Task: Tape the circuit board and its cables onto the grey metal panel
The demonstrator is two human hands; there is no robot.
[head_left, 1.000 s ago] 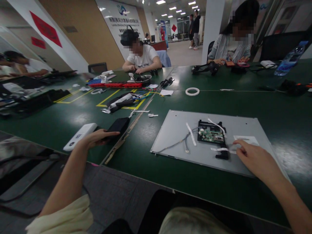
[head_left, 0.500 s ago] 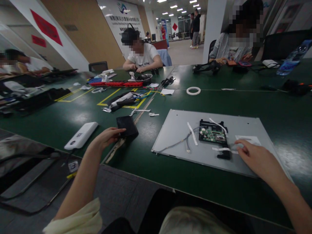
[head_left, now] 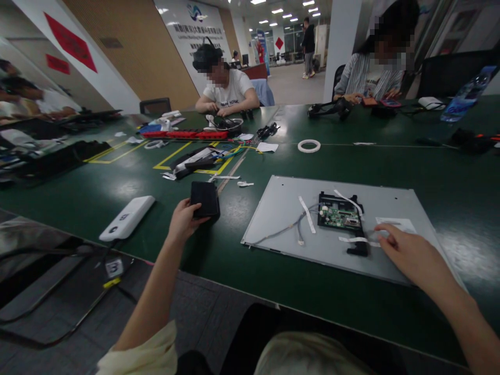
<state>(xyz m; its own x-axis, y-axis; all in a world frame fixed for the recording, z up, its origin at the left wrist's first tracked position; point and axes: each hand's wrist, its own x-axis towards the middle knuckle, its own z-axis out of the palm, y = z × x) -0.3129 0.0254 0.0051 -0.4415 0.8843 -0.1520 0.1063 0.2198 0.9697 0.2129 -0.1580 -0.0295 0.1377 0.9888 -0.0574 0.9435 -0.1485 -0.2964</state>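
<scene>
Grip of left hand (head_left: 183, 221) clamps the black case (head_left: 204, 199), 9 o'clock of the panel (head_left: 281, 208); right hand (head_left: 406, 255), grip apart, pins the panel to the bench (head_left: 429, 166), steadying it.

A long dark green table (head_left: 429, 172) spans the room, with yellow tape lines (head_left: 172, 156) marked toward its far left part. Below its near edge lies grey floor (head_left: 195, 317). A dark chair (head_left: 155, 105) stands behind the far edge, and a black chair (head_left: 449, 73) stands at the far right corner. Beyond are a tan wall (head_left: 148, 57), a white slanted panel with red diamonds (head_left: 70, 44), a white signboard (head_left: 195, 31) and a white pillar (head_left: 341, 41). Ceiling lights (head_left: 281, 10) run in rows over a pale hall floor (head_left: 292, 86).
</scene>
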